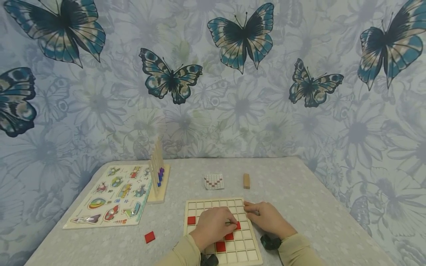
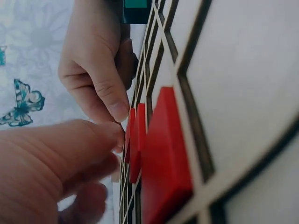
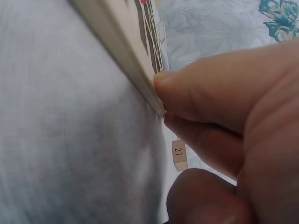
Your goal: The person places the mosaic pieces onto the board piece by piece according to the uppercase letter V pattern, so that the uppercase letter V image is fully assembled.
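Note:
A light wooden grid board [image 1: 247,245] lies on the table in the head view. My left hand [image 1: 214,223] reaches over it, with bent fingertips and thumb at a red square tile [image 1: 238,225] in the grid. Behind that tile, two more red tiles [image 1: 229,236] run diagonally down to the left, and another red tile [image 1: 191,220] sits near the left edge. My right hand [image 1: 266,218] pinches the board's right edge near its far corner; in the right wrist view the thumb [image 3: 170,84] lies over the rim. My left palm hides some middle squares.
A loose red tile [image 1: 149,236] lies left of the board. Beyond it are a pattern card [image 1: 214,181] and a wooden block [image 1: 246,181]. On the left lie a picture puzzle [image 1: 110,199] and an upright peg stand [image 1: 156,197] with blue pieces. The patterned wall [image 1: 233,122] rises behind.

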The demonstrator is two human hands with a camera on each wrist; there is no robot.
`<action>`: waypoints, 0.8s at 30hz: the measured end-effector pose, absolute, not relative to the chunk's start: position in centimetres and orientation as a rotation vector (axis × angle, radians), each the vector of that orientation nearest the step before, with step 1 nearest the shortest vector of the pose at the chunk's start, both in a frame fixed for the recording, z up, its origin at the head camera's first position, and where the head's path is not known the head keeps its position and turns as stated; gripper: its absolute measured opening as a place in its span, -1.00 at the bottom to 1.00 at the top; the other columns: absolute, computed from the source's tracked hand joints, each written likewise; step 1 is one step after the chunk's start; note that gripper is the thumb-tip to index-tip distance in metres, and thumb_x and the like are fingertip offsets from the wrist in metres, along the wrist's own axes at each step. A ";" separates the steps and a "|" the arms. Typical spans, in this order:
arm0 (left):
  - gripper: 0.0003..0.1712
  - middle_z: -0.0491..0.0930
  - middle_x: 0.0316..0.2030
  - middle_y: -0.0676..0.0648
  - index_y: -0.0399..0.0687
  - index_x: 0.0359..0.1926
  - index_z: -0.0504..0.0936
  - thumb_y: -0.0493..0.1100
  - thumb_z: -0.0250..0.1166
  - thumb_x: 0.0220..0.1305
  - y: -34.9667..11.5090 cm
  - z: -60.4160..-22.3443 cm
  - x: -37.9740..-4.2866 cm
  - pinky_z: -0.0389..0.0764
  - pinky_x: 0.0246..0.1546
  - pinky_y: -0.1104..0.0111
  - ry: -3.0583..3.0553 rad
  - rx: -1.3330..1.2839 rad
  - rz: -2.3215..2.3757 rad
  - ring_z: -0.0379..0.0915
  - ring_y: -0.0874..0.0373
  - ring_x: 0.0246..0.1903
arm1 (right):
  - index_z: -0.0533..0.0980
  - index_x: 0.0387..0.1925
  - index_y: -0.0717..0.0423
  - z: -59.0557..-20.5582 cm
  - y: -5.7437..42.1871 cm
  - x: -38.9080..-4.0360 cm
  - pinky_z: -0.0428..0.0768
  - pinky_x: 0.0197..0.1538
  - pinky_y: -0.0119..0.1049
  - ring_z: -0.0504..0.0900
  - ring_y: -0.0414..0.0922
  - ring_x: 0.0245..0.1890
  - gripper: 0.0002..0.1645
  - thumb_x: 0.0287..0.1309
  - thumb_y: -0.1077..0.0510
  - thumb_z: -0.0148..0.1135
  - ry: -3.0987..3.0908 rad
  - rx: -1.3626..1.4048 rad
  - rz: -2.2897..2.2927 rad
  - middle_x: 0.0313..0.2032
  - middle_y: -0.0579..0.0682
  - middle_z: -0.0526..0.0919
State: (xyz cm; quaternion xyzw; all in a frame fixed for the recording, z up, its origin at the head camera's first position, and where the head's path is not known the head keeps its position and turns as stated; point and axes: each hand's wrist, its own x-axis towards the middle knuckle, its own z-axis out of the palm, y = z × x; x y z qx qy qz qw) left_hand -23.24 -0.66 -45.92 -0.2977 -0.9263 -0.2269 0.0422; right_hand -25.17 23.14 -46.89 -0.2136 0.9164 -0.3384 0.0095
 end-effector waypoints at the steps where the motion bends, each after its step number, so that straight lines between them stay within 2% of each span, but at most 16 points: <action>1: -0.96 0.68 -0.23 0.36 0.42 -0.29 0.84 0.06 0.46 0.28 -0.6 -45.8 -23.1 0.50 -0.49 0.48 -2.825 -0.901 -0.700 0.54 0.48 -0.39 | 0.66 0.16 0.19 -46.9 23.2 -25.2 0.49 0.27 0.19 0.54 0.18 0.31 -0.61 0.37 0.13 0.31 2.868 -0.670 -1.048 0.29 0.08 0.60; 5: -0.94 0.68 -0.23 0.35 0.38 -0.29 0.83 0.08 0.43 0.31 -0.9 -44.7 -22.3 0.44 -0.59 0.49 -2.782 -0.858 -0.784 0.49 0.47 -0.50 | 0.66 0.16 0.18 -47.0 23.2 -25.2 0.51 0.25 0.19 0.55 0.18 0.31 -0.61 0.38 0.12 0.31 2.876 -0.681 -1.033 0.28 0.07 0.60; 9: -0.95 0.68 -0.23 0.33 0.32 -0.28 0.80 0.03 0.41 0.32 -2.7 -42.7 -21.3 0.38 -0.66 0.47 -2.753 -0.863 -0.860 0.32 0.46 -0.66 | 0.66 0.15 0.20 -47.0 23.0 -25.2 0.50 0.27 0.19 0.55 0.17 0.31 -0.61 0.37 0.13 0.32 2.875 -0.663 -1.061 0.27 0.09 0.61; 13: -0.96 0.66 -0.25 0.34 0.29 -0.28 0.77 -0.04 0.40 0.31 -6.8 -40.8 -20.3 0.38 -0.62 0.46 -2.749 -0.827 -0.848 0.29 0.47 -0.63 | 0.66 0.16 0.20 -47.1 22.4 -25.3 0.45 0.32 0.20 0.53 0.18 0.34 -0.60 0.38 0.11 0.31 2.856 -0.640 -1.084 0.29 0.06 0.60; 18: -0.83 0.55 -0.40 0.42 0.39 -0.40 0.69 -0.08 0.46 0.22 -12.9 -40.7 -19.0 0.33 -0.62 0.47 -2.753 -0.589 -0.757 0.28 0.49 -0.58 | 0.65 0.17 0.18 -47.1 21.9 -25.5 0.44 0.32 0.22 0.51 0.20 0.35 -0.59 0.39 0.09 0.30 2.849 -0.650 -1.069 0.32 0.05 0.58; 24: -0.81 0.48 -0.55 0.28 0.44 -0.42 0.64 -0.04 0.45 0.22 -18.3 -42.5 -18.3 0.30 -0.64 0.39 -2.901 -0.205 -0.749 0.29 0.33 -0.63 | 0.66 0.16 0.14 -47.0 23.0 -25.3 0.47 0.30 0.20 0.53 0.19 0.34 -0.60 0.37 0.09 0.32 2.868 -0.616 -1.045 0.31 0.04 0.59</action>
